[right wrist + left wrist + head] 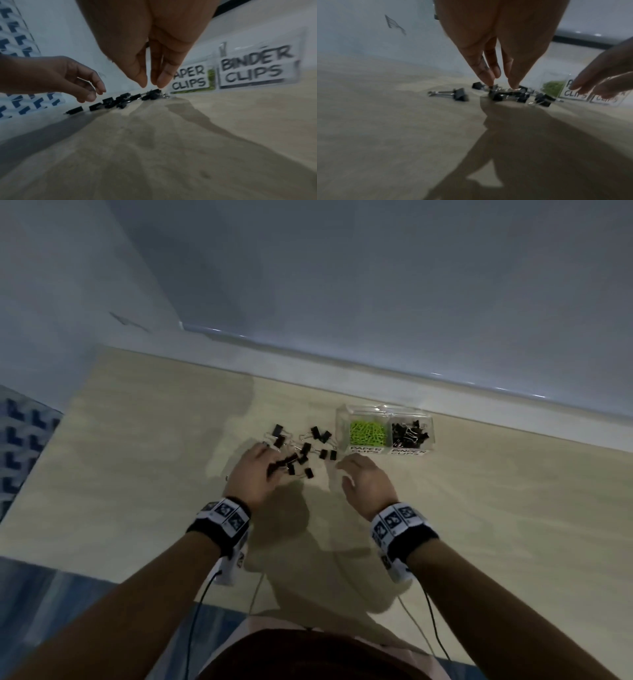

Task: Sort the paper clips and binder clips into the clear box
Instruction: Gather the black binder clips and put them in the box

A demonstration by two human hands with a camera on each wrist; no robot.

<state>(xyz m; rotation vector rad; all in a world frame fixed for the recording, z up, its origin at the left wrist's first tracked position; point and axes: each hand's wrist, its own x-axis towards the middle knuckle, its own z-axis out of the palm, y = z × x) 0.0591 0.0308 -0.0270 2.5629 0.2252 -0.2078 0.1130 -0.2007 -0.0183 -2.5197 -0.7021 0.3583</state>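
Note:
Several black binder clips (301, 450) lie loose on the pale wooden table (479, 508), left of the clear box (342, 419). The box's left compartment, labelled PAPER CLIPS, holds green paper clips (366, 431); the right one, labelled BINDER CLIPS (254, 70), holds black binder clips (409, 433). My left hand (270, 463) reaches down onto the near left of the pile, and its fingertips (489, 82) touch clips (505, 94) with a gap to the thumb. My right hand (342, 470) hovers just right of the pile, its fingers (163, 81) straight and empty.
A white wall with a ledge (376, 361) runs behind the table's far edge. A blue-patterned surface (20, 440) lies off the table's left edge. Cables hang from both wrist bands near the table's front edge.

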